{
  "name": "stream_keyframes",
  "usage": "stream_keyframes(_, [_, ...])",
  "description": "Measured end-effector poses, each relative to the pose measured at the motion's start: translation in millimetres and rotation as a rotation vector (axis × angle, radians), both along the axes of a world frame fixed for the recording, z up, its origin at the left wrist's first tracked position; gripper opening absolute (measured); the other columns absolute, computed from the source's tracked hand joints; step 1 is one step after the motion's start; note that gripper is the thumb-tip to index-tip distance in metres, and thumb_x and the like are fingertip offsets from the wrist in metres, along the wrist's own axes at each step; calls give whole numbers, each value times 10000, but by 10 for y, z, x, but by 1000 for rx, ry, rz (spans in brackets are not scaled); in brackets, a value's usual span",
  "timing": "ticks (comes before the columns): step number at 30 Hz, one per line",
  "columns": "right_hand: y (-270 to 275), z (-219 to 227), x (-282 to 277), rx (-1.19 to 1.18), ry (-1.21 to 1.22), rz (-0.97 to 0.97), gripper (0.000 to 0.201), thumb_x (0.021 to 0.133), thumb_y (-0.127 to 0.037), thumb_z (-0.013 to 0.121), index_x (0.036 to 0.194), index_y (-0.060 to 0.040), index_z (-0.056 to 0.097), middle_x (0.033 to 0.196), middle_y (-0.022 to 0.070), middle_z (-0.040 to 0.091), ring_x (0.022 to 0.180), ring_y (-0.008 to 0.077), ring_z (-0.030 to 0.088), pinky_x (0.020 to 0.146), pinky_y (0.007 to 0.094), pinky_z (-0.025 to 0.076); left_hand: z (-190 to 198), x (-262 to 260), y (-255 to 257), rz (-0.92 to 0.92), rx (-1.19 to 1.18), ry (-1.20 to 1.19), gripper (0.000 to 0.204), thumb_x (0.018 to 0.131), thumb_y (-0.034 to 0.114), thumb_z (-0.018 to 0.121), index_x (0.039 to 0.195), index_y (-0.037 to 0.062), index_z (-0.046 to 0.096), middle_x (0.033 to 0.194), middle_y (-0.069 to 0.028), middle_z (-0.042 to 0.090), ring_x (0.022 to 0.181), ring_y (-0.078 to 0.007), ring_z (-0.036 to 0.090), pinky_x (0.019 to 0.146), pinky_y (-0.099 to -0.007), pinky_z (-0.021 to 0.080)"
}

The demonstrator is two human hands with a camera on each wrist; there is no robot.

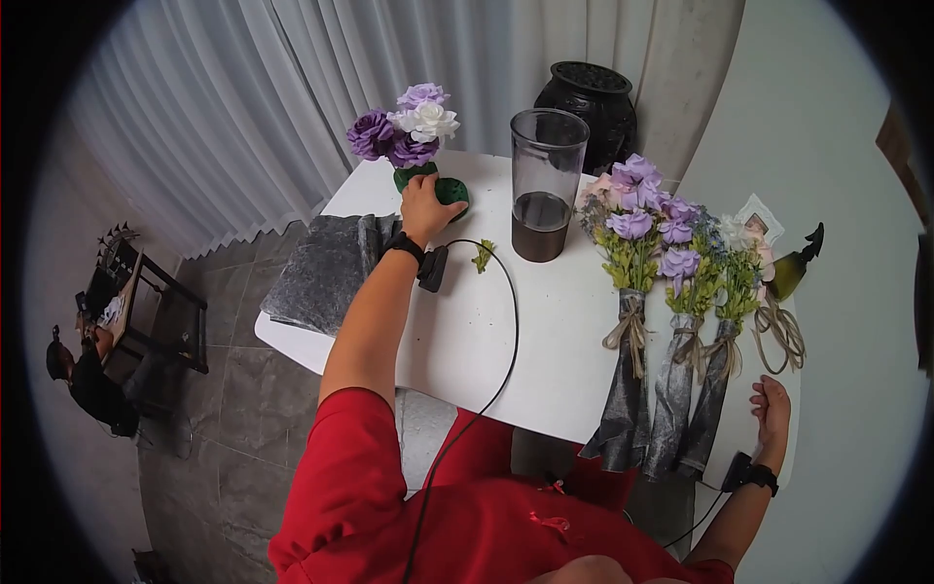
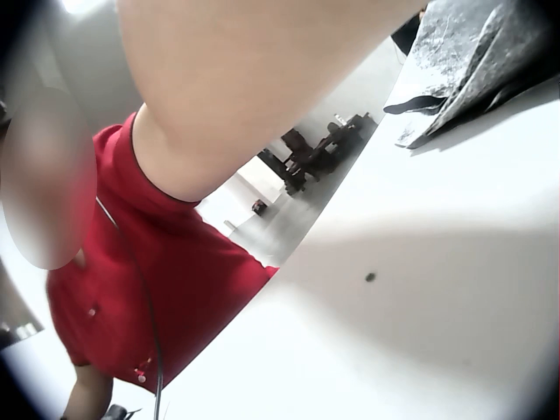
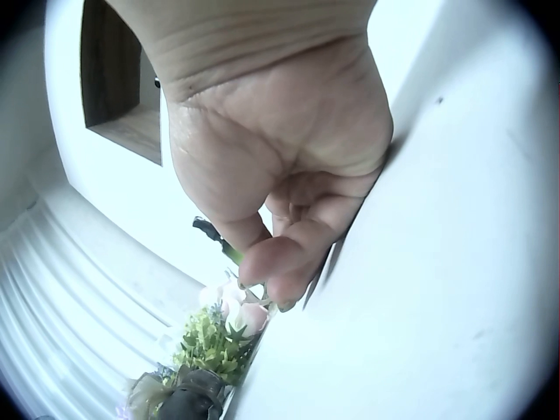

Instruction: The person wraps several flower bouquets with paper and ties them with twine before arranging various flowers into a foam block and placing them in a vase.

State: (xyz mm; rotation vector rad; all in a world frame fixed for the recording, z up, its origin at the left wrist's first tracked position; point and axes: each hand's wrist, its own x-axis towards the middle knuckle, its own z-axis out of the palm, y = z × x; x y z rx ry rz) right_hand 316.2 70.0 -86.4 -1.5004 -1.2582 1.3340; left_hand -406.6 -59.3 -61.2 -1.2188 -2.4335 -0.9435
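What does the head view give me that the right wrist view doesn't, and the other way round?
Only the head view: the left hand at the green base below purple and white flowers, the tall glass vase, the folded grey sheets and the black pot.

Only the right wrist view: a close look at the creased palm of the right hand and how its fingers curl loosely.

Both: the right hand itself, the white table, and green foliage with pale pink blooms beyond the fingers.

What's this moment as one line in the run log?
left hand: at green pieces | right hand: empty, loosely curled | three tied bouquets: lying down
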Motion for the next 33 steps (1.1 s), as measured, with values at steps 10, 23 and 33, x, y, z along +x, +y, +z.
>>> stream_keyframes(10, [-18,49,-25,-5,-10,-13,338,951,-290,558,1172,-34,560,905,38,647,618,66,573,459,183,427,-135,14,136,-1,-134,15,786,636,455,766,1307,116,536,1349,-207,433,1213,-399,420,1019,-450,392])
stream_keyframes(23, [-52,49,-60,6,-21,-34,347,941,-314,572,1158,-43,568,880,20,623,616,61,553,455,183,407,-130,-695,203,322,438,-263,912,602,452,829,1212,-141,500,1150,-307,570,1094,-412,554,964,-428,432])
stream_keyframes(33, [-41,86,-73,-16,-43,-61,336,949,-308,561,1156,-45,567,880,17,625,598,56,551,444,175,391,-270,-1081,383,-85,495,-461,698,565,184,885,1138,-33,551,1073,-154,658,962,-272,647,863,-348,505])
